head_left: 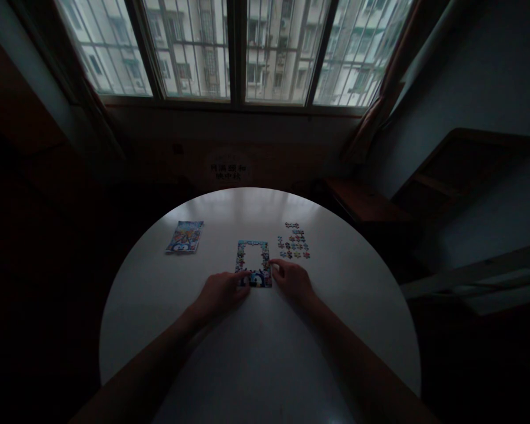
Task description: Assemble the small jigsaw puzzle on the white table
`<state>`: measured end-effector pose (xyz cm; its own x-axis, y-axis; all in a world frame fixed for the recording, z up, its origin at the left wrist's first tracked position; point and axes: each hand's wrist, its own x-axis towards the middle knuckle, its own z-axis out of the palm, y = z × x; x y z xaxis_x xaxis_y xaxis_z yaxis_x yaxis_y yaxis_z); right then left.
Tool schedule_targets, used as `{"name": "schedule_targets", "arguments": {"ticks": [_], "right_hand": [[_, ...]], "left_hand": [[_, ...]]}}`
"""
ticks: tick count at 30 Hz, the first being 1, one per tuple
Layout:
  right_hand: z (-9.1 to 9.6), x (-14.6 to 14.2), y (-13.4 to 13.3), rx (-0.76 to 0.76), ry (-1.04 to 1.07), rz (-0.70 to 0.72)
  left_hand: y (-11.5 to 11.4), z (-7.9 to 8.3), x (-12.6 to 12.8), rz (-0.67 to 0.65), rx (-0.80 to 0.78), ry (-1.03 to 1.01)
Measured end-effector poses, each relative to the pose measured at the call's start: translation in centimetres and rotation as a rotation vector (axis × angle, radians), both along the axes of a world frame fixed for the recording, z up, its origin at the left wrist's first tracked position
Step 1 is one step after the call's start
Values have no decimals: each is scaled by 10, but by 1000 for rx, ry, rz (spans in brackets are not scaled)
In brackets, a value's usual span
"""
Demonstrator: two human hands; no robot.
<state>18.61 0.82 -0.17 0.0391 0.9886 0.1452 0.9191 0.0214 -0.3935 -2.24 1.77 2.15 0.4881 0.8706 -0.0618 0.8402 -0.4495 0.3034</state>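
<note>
A partly assembled jigsaw puzzle (253, 278) lies flat in the middle of the table, a rectangular border around a bare white centre. Its bottom part shows a dark blue and white figure. My left hand (223, 290) rests at the lower left corner, fingers stretched onto the puzzle. At the right edge, my right hand (294, 280) touches the border with its index finger; the other fingers curl beneath and are partly hidden. No piece is visible in either hand. Several loose puzzle pieces (297, 239) lie spread just beyond my right hand.
A colourful printed picture sheet (185, 238) lies on the left of the round white table (256, 365). Beyond the table is a barred window (238, 53). A low wooden bench (366, 200) stands past the table's right side. The room is dim.
</note>
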Motion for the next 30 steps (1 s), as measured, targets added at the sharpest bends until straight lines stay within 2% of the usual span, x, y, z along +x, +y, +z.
{"name": "schedule_targets", "arguments": {"ticks": [4,7,15,30], "right_hand": [[0,-1,0,-1,-1,-6],[0,-1,0,7,-3,3],[1,0,0,-4,-9,2],[0,-1,0,-10,-17,-1]], "left_hand": [[2,2,-1,151,21,-16],[4,0,-3,207,22,-20],[7,-2,-4,277,14,-33],[6,5,-3,286,-16,-24]]}}
